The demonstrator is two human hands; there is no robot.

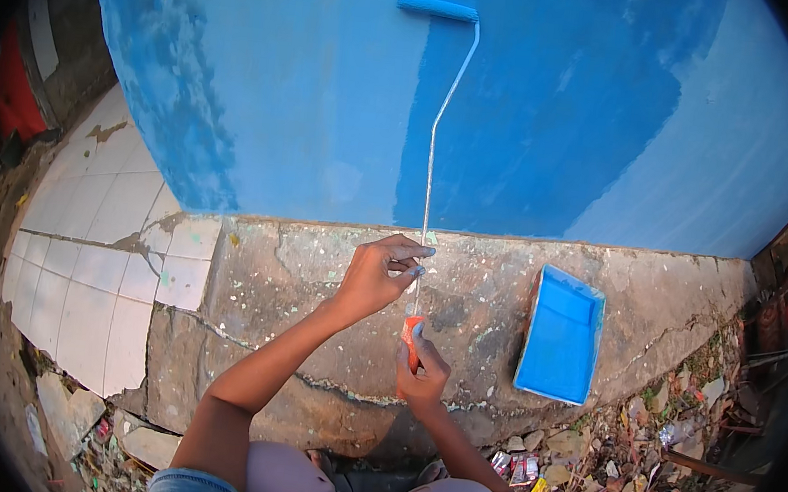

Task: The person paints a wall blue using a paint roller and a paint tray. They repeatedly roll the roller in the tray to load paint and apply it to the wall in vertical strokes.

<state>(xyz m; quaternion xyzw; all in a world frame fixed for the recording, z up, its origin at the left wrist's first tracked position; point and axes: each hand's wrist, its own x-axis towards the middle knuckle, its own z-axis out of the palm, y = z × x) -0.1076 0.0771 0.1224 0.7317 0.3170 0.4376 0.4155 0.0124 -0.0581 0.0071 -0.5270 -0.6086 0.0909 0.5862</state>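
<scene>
A paint roller's blue sleeve (pixel 437 8) rests against the blue wall (pixel 294 97). From it a long bent metal rod (pixel 430 179) runs down to an orange handle (pixel 412 339). My right hand (pixel 424 379) grips that handle, thumb along its top. Higher up, the fingertips of my left hand (pixel 381 273) loosely pinch the rod, and blue paint marks them. On the wall, a darker blue patch (pixel 502 136) spreads right of the rod, beside paler blue. To the right of my hands, a paint tray (pixel 560 334) holds blue paint.
A cracked concrete ledge (pixel 284 377) runs along the wall's foot and carries the tray. White tiles (pixel 103 277), broken at the edges, cover the left side. Litter and rubble (pixel 599 475) lie at the lower right. Broken slabs (pixel 67 407) lie at the lower left.
</scene>
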